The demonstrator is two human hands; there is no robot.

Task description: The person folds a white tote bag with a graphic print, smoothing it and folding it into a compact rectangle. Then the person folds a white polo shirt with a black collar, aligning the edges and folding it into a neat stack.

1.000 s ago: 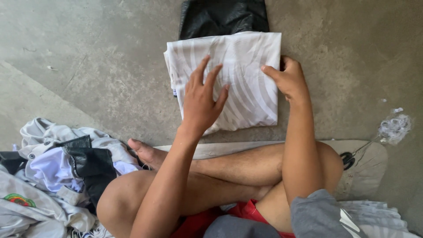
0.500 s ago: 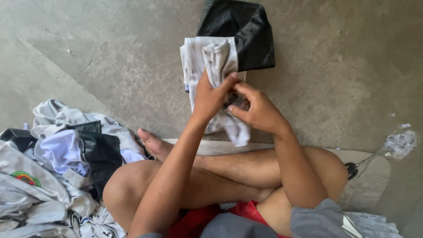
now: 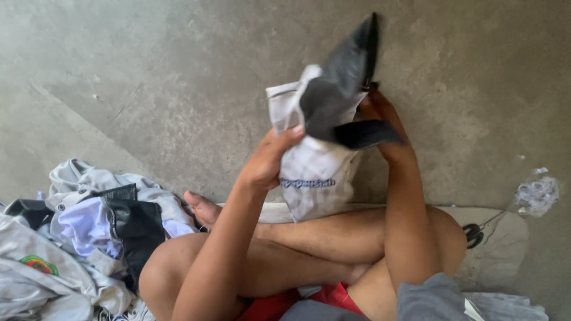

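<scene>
The left hand (image 3: pixel 270 163) is closed on the left side of a folded white garment (image 3: pixel 312 172), thumb and fingers curled round its edge; the right hand (image 3: pixel 380 122) grips the bundle from behind on the right, though most of its fingers are hidden by cloth, so how tightly it is closed cannot be told; between the two hands the white garment is held up off the floor (image 3: pixel 148 77), above the person's crossed legs (image 3: pixel 309 249), its lower end hanging down to just above the shins; a band of blue print runs across its lower part. A black garment (image 3: pixel 342 89) is held together with the white one, lying over its upper half; one corner of it sticks up to a point and another flap juts out to the right over the right wrist.

The person sits cross-legged on a pale mat (image 3: pixel 499 238) laid on the grey concrete floor; a bare foot (image 3: pixel 202 208) shows at the left knee. A heap of clothes (image 3: pixel 77 238) lies on the floor at the lower left, mostly white and pale grey with a black piece in it, just beside the left thigh. A crumpled bit of clear plastic (image 3: pixel 535 193) lies on the floor near the right edge, beside the mat; a small dark object on the mat near it is too small to tell.
</scene>
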